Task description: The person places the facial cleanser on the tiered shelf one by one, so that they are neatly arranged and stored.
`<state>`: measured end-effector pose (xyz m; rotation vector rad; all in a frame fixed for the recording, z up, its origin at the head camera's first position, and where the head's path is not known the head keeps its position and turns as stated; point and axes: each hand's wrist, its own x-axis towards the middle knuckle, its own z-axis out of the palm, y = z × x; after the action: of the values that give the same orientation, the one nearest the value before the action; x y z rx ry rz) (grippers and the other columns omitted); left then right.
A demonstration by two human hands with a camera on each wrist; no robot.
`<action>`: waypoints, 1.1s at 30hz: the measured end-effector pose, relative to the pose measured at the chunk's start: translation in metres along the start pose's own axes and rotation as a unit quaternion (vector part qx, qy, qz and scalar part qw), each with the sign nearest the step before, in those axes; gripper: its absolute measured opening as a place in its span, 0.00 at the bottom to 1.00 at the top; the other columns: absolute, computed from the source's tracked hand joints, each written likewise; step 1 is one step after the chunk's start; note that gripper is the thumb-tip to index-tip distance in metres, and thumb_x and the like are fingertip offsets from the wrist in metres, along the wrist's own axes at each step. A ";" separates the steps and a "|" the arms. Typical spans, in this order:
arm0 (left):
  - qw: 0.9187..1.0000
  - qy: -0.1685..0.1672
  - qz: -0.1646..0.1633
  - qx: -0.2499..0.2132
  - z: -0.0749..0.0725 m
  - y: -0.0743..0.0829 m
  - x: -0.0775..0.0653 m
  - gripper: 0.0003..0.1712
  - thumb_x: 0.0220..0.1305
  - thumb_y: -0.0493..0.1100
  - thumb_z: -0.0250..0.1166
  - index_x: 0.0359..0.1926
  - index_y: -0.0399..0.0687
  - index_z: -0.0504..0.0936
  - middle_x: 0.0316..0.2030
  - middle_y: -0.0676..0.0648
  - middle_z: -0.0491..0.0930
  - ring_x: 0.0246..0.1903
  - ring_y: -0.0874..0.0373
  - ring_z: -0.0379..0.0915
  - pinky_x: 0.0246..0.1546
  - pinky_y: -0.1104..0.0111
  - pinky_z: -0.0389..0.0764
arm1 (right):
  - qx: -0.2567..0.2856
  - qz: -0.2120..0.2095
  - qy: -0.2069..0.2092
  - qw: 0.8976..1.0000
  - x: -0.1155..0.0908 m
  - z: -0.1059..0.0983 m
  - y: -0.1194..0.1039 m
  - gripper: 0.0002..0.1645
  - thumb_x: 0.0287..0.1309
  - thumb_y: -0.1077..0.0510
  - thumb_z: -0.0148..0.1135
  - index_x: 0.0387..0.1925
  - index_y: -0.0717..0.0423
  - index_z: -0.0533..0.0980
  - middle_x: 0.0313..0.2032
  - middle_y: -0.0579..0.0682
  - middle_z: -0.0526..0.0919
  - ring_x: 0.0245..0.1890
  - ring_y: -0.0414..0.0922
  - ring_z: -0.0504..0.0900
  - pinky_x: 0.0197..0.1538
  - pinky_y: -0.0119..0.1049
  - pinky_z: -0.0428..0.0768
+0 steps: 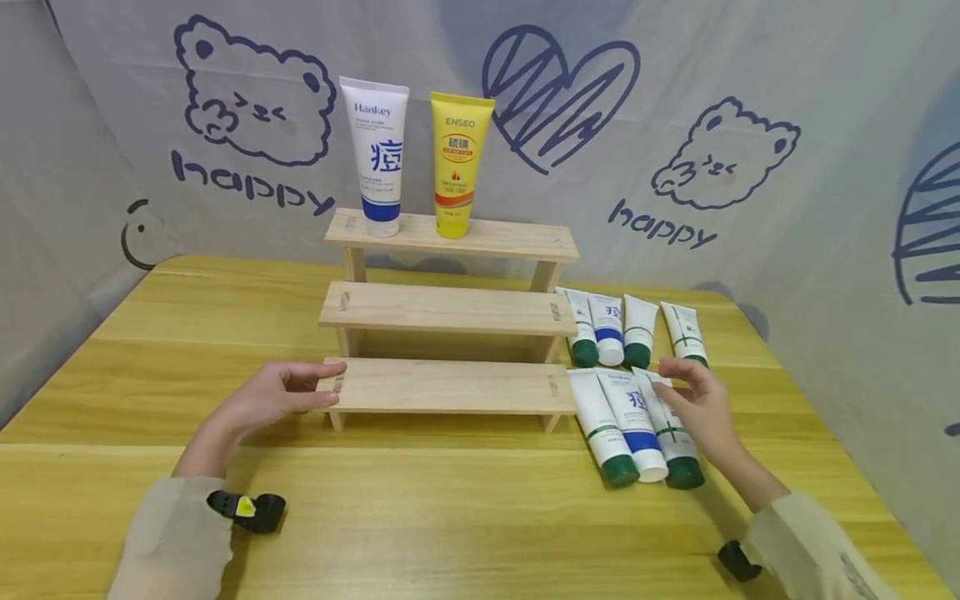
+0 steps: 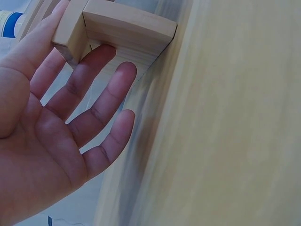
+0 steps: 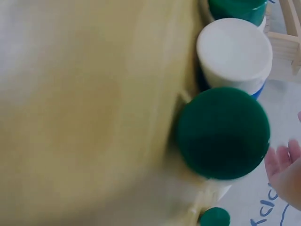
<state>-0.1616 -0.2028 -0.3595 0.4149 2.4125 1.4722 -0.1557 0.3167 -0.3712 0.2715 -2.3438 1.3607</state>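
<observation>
A three-step wooden display stand (image 1: 450,387) stands on the table. My left hand (image 1: 281,392) grips the left end of its lowest step, thumb and index finger on the board; in the left wrist view the other fingers spread loosely under the step (image 2: 131,21). My right hand (image 1: 701,408) hovers over the right front tubes, fingers bent around no object. Right under it lies a white tube with a dark green cap (image 1: 684,471). Beside that lie a white-and-blue tube (image 1: 637,433) and another green-capped tube (image 1: 607,433). In the right wrist view the green cap (image 3: 223,134) looms close.
On the top step stand a white-and-blue tube (image 1: 381,158) and a yellow tube (image 1: 459,167), both upright on their caps. Behind the front row lie several more tubes, including a white-and-blue one (image 1: 607,325) and a green-capped one (image 1: 682,329). A printed cloth (image 1: 450,50) hangs behind the table.
</observation>
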 end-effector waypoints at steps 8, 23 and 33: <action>1.000 0.000 -0.003 0.004 0.000 -0.001 0.000 0.33 0.58 0.50 0.61 0.60 0.38 0.66 0.62 0.31 0.54 0.58 0.35 0.51 0.51 0.50 0.63 | -0.066 0.031 0.007 0.997 -0.013 -0.014 0.047 0.24 0.55 0.55 0.61 0.49 0.65 0.71 0.46 0.59 0.74 0.43 0.36 0.71 0.39 0.20 0.70; 1.000 -0.001 0.003 0.006 0.000 0.000 0.000 0.32 0.58 0.49 0.61 0.60 0.38 0.66 0.62 0.32 0.56 0.59 0.37 0.51 0.51 0.50 0.63 | -0.096 0.105 -0.087 0.986 -0.026 -0.025 -0.010 0.25 0.56 0.63 0.58 0.53 0.72 0.65 0.52 0.66 0.68 0.46 0.53 0.70 0.39 0.20 0.68; 1.000 -0.001 0.010 0.006 0.000 -0.003 0.001 0.32 0.59 0.48 0.61 0.60 0.38 0.66 0.62 0.33 0.56 0.59 0.38 0.52 0.51 0.51 0.64 | -0.094 0.161 -0.134 0.973 -0.025 -0.026 -0.007 0.28 0.57 0.58 0.58 0.55 0.70 0.65 0.53 0.71 0.67 0.49 0.62 0.70 0.47 0.45 0.70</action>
<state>-0.1627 -0.2033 -0.3619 0.4437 2.4234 1.4667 -0.1239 0.3347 -0.3653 0.0179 -2.8194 1.2946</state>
